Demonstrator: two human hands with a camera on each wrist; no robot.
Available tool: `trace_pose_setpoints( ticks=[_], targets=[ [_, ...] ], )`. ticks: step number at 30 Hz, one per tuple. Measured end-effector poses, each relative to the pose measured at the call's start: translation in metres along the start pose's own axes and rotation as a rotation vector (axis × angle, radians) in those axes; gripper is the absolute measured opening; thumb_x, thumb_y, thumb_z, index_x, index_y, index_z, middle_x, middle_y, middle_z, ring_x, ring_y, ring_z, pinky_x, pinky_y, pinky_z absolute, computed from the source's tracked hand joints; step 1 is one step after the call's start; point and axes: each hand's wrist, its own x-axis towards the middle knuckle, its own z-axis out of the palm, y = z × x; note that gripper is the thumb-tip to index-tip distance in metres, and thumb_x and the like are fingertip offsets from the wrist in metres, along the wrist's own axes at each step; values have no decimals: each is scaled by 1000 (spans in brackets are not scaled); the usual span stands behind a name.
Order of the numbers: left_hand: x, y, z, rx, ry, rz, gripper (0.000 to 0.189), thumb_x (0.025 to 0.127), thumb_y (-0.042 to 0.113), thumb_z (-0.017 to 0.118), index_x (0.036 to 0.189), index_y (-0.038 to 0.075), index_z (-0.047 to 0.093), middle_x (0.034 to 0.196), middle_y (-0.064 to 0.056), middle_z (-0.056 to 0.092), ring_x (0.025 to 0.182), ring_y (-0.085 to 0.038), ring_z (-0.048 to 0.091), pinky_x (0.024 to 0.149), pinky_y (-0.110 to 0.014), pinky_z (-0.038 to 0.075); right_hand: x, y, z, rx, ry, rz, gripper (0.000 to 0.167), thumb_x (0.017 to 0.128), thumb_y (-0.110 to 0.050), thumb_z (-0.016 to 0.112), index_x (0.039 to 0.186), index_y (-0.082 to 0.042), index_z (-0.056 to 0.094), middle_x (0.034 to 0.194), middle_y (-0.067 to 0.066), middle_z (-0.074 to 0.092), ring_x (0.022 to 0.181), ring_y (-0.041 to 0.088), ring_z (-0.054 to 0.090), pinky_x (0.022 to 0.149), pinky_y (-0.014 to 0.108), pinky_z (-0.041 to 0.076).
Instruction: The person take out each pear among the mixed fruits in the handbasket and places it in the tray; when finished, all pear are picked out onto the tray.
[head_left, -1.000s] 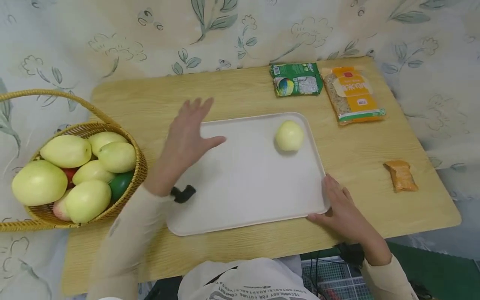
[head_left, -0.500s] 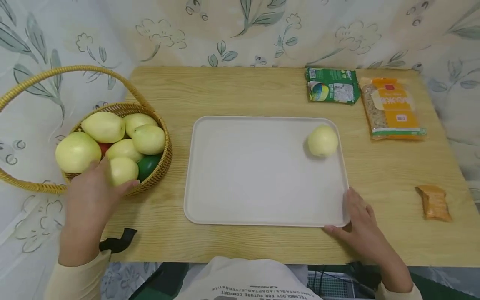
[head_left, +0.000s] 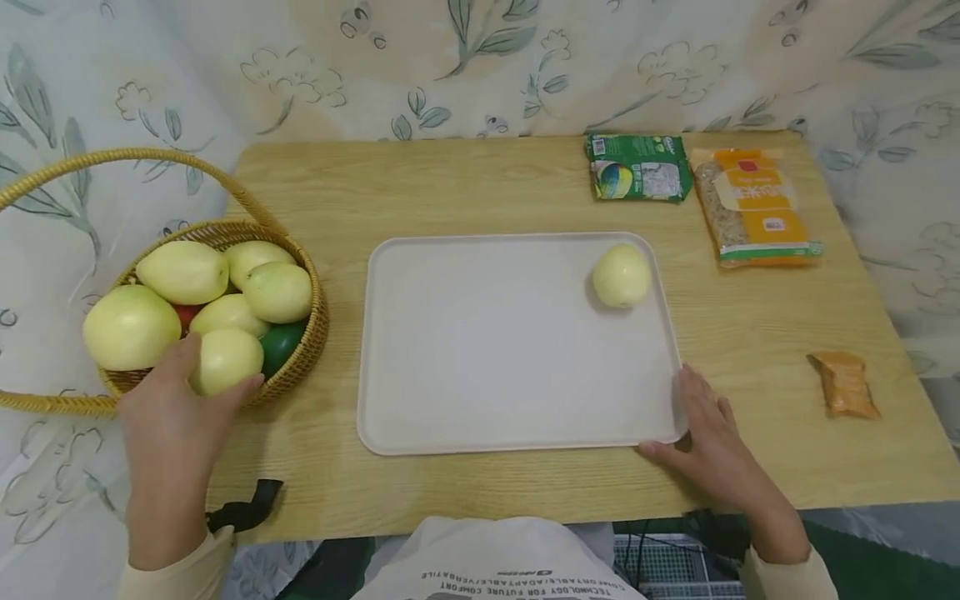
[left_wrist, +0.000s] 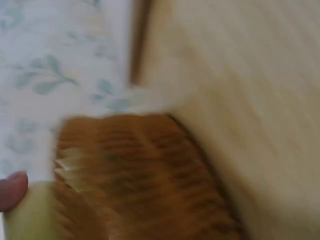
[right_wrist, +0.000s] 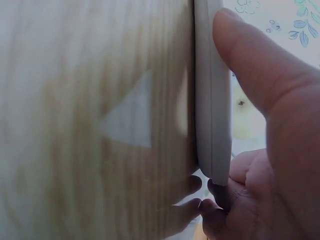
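Note:
My left hand (head_left: pixel 172 417) reaches over the near rim of a wicker basket (head_left: pixel 311 354) and grips a pale yellow-green rounded fruit (head_left: pixel 227 360) between thumb and fingers. The left wrist view catches a thumb tip against that fruit (left_wrist: pixel 31 212), beside the blurred basket wall (left_wrist: pixel 145 170). Several similar fruits fill the basket, with a dark green one (head_left: pixel 282 346) and a bit of red among them. On the right, my right hand (head_left: pixel 716 450) holds the near right corner of a white tray (head_left: pixel 517 358), thumb at the front edge and fingers along the side. One round pale fruit (head_left: pixel 622 276) sits on the tray.
A green packet (head_left: pixel 639 167) and an orange bag of grain (head_left: pixel 757 208) lie at the table's back right. Nearer, a small orange-brown packet (head_left: pixel 846 384) rests on the wooden table (head_left: pixel 450 492). The basket's tall handle (head_left: pixel 150 157) arches above its left side.
My left hand has gone from above the tray leftward to the basket and taken hold of a fruit. The right hand stays at the tray corner. The head view has shifted.

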Motion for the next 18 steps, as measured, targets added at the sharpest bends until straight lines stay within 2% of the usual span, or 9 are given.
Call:
trace_pose_setpoints(
  ticks=[2,5,7,10,12,14,18],
  targets=[
    [-6,14,-1,-41,74,17,73,67,17,87,132,0,56,128,-23,59,109,-50,55,89,-59,40,-1,0,0,7,1,-1,115,81,-45,74,154,-7,-6,160,22,0,148,38,-3,114,62,-13],
    [-11,44,0,-102,159,115,73,63,18,90,128,1,60,125,-19,62,108,-46,58,86,-56,40,-2,0,0,10,9,-6,114,81,-44,74,154,-7,-5,161,21,2,148,37,-2,114,62,-11],
    [-7,66,8,-160,173,196,71,62,17,91,125,2,62,122,-17,65,106,-42,61,84,-53,42,-3,2,1,9,19,-1,114,81,-45,74,154,-7,-4,161,20,2,149,37,-1,114,62,-11],
    [10,98,28,-274,88,230,70,65,18,89,128,5,61,124,-14,65,112,-37,61,95,-49,43,-8,6,3,-6,34,9,114,81,-47,74,154,-6,-3,161,20,3,149,36,0,115,62,-8],
    [22,117,44,-332,31,240,70,66,20,89,130,7,61,125,-13,64,112,-34,62,92,-48,48,-10,8,5,-34,36,15,114,80,-51,73,154,-5,-1,161,19,4,149,36,2,116,61,-6],
    [32,135,60,-379,-61,228,73,69,24,87,134,10,57,132,-11,60,118,-30,60,95,-46,49,-9,9,6,-67,35,17,114,80,-54,71,154,-5,0,161,18,5,149,36,4,116,61,-3],
    [46,170,92,-483,-230,228,77,71,27,86,138,11,52,137,-10,56,116,-26,60,93,-42,52,-5,11,4,-108,30,28,114,79,-59,69,154,-5,1,162,16,5,149,34,5,117,60,1]
  ],
)
